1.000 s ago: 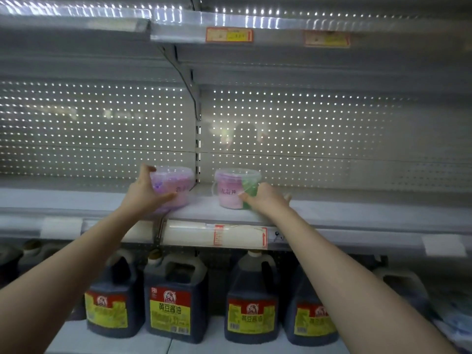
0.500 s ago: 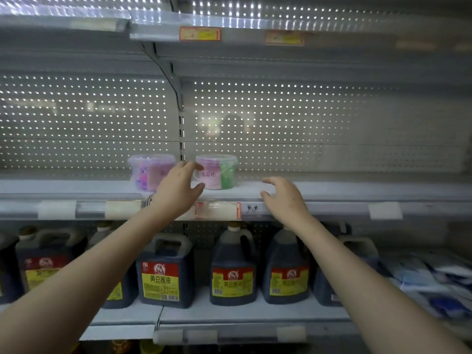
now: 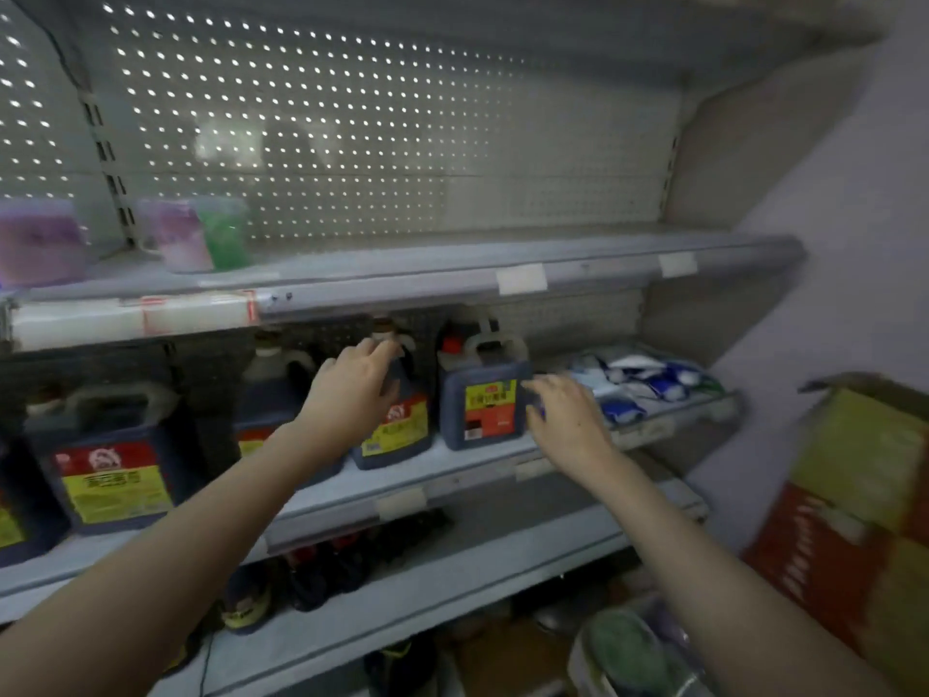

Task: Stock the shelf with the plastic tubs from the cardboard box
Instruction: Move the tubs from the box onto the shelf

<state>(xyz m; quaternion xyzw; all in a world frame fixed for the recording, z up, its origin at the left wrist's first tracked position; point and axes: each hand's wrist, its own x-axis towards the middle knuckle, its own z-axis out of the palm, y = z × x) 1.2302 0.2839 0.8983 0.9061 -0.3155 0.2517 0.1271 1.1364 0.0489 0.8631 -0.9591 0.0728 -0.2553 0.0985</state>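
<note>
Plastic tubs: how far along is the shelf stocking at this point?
Done: a purple tub and a pink-and-green tub stand at the left of the upper shelf. In hand: nothing; the left hand and right hand are open and empty in front of the soy sauce jugs. Left: the shelf is bare to the right, and the cardboard box stands at the right, contents unseen.
</note>
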